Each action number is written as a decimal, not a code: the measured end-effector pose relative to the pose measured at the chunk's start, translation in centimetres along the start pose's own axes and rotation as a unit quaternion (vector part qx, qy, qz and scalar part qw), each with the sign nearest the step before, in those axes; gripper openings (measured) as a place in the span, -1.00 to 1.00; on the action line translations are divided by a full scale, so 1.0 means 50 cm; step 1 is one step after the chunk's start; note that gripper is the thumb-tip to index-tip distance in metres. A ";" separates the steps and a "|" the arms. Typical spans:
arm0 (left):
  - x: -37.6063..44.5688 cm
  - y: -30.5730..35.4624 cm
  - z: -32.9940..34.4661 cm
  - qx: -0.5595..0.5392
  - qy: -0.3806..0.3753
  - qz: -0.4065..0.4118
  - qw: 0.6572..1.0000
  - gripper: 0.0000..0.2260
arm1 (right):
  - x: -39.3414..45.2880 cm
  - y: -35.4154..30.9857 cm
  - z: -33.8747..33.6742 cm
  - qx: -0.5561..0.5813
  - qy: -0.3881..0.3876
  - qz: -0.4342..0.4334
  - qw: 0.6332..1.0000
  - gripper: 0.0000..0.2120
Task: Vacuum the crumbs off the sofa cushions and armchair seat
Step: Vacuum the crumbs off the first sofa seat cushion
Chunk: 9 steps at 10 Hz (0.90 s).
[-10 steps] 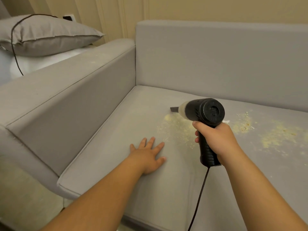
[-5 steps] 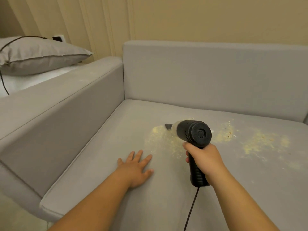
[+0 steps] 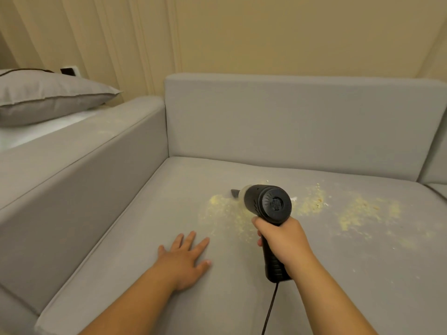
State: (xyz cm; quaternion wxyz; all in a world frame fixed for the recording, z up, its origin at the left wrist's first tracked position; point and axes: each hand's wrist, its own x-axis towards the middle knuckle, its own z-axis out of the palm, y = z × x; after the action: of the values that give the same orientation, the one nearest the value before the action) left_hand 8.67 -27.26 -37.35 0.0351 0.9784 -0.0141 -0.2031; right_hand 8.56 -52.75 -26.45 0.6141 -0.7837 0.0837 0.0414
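My right hand (image 3: pixel 284 240) grips the handle of a black handheld vacuum (image 3: pixel 268 204). Its dark nozzle points left, its tip at the far edge of a pale yellow crumb patch (image 3: pixel 225 209) on the grey sofa seat cushion (image 3: pixel 145 226). More crumbs (image 3: pixel 362 211) spread to the right of the vacuum. A black cord (image 3: pixel 269 310) hangs from the handle's base. My left hand (image 3: pixel 185 256) lies flat on the cushion, fingers spread, left of the vacuum and just in front of the crumbs.
The sofa's left armrest (image 3: pixel 79 151) and backrest (image 3: pixel 290 122) bound the seat. A grey pillow (image 3: pixel 46 97) lies on a white surface beyond the armrest, with a wall socket (image 3: pixel 69 71) behind it. A second seat cushion (image 3: pixel 439 191) begins at the far right.
My view has tilted up and back, showing more wall and backrest. Both hands and the vacuum keep nearly the same place on the cushion.
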 end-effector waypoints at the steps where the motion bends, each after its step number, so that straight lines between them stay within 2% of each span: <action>1: 0.000 0.000 0.000 -0.002 -0.003 -0.001 1.000 -0.40 | 0.000 0.000 -0.004 -0.009 -0.008 0.000 1.000 -0.88; 9: 0.002 -0.001 0.005 -0.002 -0.001 0.003 1.000 -0.40 | 0.004 0.004 -0.009 0.016 0.009 0.000 1.000 -0.86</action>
State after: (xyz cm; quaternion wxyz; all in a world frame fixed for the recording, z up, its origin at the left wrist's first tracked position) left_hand 8.65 -27.22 -37.61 0.0380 0.9782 -0.0161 -0.2036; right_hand 8.70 -53.25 -26.55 0.6257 -0.7742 0.0900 0.0327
